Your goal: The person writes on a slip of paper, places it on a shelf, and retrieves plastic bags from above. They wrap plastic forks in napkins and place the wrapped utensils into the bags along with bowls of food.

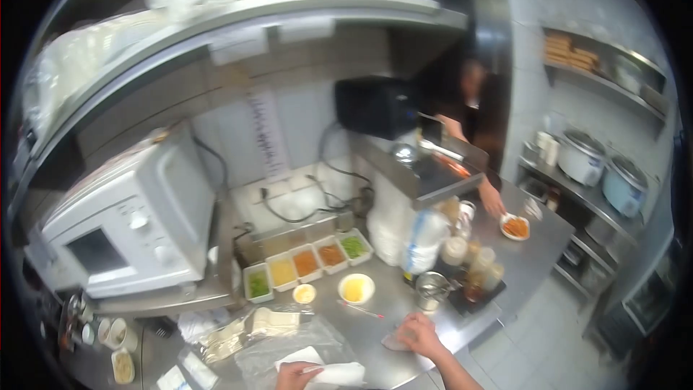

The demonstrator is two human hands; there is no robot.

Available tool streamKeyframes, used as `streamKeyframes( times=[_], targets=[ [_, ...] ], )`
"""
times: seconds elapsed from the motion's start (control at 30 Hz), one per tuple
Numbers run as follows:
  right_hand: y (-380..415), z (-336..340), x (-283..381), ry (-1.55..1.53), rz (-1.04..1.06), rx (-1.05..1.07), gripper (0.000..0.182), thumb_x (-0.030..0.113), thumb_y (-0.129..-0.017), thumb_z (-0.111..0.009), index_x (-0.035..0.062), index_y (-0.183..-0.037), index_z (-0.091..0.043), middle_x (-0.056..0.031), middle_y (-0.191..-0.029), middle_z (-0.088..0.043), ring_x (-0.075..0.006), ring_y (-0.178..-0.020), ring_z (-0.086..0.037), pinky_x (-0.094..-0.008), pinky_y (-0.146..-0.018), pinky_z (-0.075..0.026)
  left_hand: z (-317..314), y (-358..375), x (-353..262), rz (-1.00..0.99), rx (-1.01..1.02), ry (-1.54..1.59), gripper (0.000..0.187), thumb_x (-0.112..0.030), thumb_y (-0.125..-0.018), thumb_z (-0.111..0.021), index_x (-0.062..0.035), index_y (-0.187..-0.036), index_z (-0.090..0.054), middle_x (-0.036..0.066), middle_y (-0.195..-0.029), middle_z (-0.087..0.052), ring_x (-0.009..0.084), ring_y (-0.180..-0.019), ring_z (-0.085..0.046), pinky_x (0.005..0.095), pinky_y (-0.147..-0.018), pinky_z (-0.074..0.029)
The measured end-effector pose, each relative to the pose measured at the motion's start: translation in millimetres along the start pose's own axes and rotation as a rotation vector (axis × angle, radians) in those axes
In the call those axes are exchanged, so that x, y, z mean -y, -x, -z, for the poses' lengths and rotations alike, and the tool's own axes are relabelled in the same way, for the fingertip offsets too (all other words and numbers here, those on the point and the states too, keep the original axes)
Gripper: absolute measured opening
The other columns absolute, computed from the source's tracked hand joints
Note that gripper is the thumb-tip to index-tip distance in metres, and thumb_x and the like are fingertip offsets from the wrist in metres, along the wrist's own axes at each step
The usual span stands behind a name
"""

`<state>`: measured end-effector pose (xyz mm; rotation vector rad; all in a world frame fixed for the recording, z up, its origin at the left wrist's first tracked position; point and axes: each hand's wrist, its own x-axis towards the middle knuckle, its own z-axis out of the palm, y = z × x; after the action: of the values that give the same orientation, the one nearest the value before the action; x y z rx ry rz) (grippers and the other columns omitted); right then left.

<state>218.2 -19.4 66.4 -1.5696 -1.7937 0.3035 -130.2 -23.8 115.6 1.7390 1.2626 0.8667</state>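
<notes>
My left hand (294,375) is closed on a piece of white paper (338,374) low in the view, over a clear plastic bag (267,352). To its right, my right hand (419,335) has its fingers curled together near the table's front edge. A small translucent piece of plastic (392,342) shows at those fingertips. Ahead of my hands stand a white bowl (341,289) with yellow food in it and a smaller cup (297,297) with yellow and white contents. A thin red-and-white stick (363,309) lies between the bowl and my right hand.
Trays of chopped garnish (306,263) line the back. A metal pot (432,289) and sauce bottles (482,269) stand right, a microwave (130,224) left. Across the counter, a co-worker's hand (492,201) touches a bowl of orange food (515,237).
</notes>
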Motion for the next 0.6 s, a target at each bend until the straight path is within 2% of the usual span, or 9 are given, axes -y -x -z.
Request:
streamKeyframes(
  times=[0.03,0.1,0.17,0.2,0.27,0.3,0.43,0.5,0.6],
  targets=[
    [-7.6,7.3,21.5,-0.005,0.039,0.017,0.014,0.019,-0.079,-0.066,0.0123,-0.090,-0.069,-0.0082,-0.109,-0.056,-0.0279,-0.099,-0.053,-0.0361,-0.085,-0.041,-3.3,-0.6,3.7,-0.065,0.025,-0.006,0.016,-0.011,-0.079,-0.067,0.0006,-0.090,-0.069,0.010,-0.081,-0.068,0.0152,-0.074,-0.061,0.0276,-0.067,-0.047],
    [-23.4,18.0,71.6,-0.556,0.341,0.380,0.019,0.019,-0.081,-0.064,0.0126,-0.098,-0.068,-0.0104,-0.125,-0.047,-0.0321,-0.116,-0.043,-0.0386,-0.096,-0.034,-8.1,-0.7,6.7,-0.122,0.039,-0.010,0.015,-0.012,-0.079,-0.067,-0.0003,-0.088,-0.069,0.010,-0.082,-0.068,0.0158,-0.074,-0.061,0.0278,-0.066,-0.047],
    [-28.3,9.1,104.5,-0.570,0.551,0.616,0.021,0.016,-0.083,-0.061,0.0118,-0.102,-0.067,-0.0124,-0.126,-0.047,-0.0339,-0.117,-0.043,-0.0369,-0.098,-0.034,-9.3,0.1,2.8,-0.066,0.147,-0.048,0.017,-0.013,-0.079,-0.065,-0.0033,-0.093,-0.068,0.011,-0.090,-0.067,0.0202,-0.083,-0.060,0.0298,-0.072,-0.046],
    [-29.1,-1.4,110.3,-0.573,0.558,0.631,0.021,0.016,-0.083,-0.061,0.0118,-0.102,-0.067,-0.0124,-0.126,-0.047,-0.0339,-0.117,-0.043,-0.0369,-0.098,-0.034,-11.3,0.9,-1.5,-0.058,0.134,-0.044,0.017,-0.013,-0.079,-0.065,-0.0033,-0.093,-0.068,0.011,-0.090,-0.067,0.0202,-0.083,-0.060,0.0298,-0.072,-0.046],
    [-33.0,-13.6,128.2,-0.380,0.653,0.929,0.019,0.015,-0.083,-0.060,0.0090,-0.100,-0.066,-0.0141,-0.126,-0.047,-0.0339,-0.113,-0.047,-0.0376,-0.093,-0.038,-15.9,2.1,-8.8,-0.136,0.025,-0.074,0.010,-0.007,-0.073,-0.073,-0.0037,-0.083,-0.071,0.004,-0.070,-0.066,0.0060,-0.057,-0.051,0.0211,-0.053,-0.041],
    [-36.1,-12.5,134.9,-0.312,0.619,1.020,0.018,0.013,-0.083,-0.057,0.0067,-0.097,-0.066,-0.0171,-0.117,-0.054,-0.0333,-0.102,-0.054,-0.0390,-0.085,-0.042,-16.6,4.8,-8.8,-0.129,0.009,-0.071,0.010,-0.007,-0.073,-0.073,-0.0037,-0.083,-0.071,0.004,-0.070,-0.066,0.0060,-0.057,-0.051,0.0211,-0.053,-0.041],
    [-36.7,-29.8,141.8,-0.268,0.550,1.072,0.018,0.008,-0.082,-0.054,0.0059,-0.096,-0.066,-0.0188,-0.097,-0.062,-0.0331,-0.087,-0.060,-0.0405,-0.074,-0.045,-13.8,17.6,-1.9,-0.158,-0.085,-0.007,0.010,-0.009,-0.075,-0.071,-0.0063,-0.085,-0.071,0.004,-0.069,-0.066,0.0066,-0.055,-0.052,0.0212,-0.052,-0.041],
    [-34.4,-43.5,137.2,-0.298,0.599,0.971,0.023,0.003,-0.082,-0.051,0.0070,-0.098,-0.066,-0.0184,-0.079,-0.063,-0.0339,-0.075,-0.061,-0.0398,-0.069,-0.046,-10.6,24.6,9.6,-0.131,-0.119,-0.021,0.010,-0.008,-0.076,-0.071,-0.0051,-0.085,-0.071,0.005,-0.070,-0.067,0.0068,-0.056,-0.054,0.0213,-0.052,-0.042],
    [-34.4,-47.7,143.6,-0.276,0.593,1.060,0.026,0.005,-0.081,-0.051,0.0083,-0.104,-0.063,-0.0145,-0.085,-0.065,-0.0325,-0.075,-0.061,-0.0383,-0.068,-0.047,-0.2,37.1,28.9,-0.087,-0.177,0.057,0.010,-0.009,-0.076,-0.071,-0.0026,-0.084,-0.070,0.006,-0.071,-0.068,0.0074,-0.061,-0.059,0.0218,-0.055,-0.045]
  ],
)
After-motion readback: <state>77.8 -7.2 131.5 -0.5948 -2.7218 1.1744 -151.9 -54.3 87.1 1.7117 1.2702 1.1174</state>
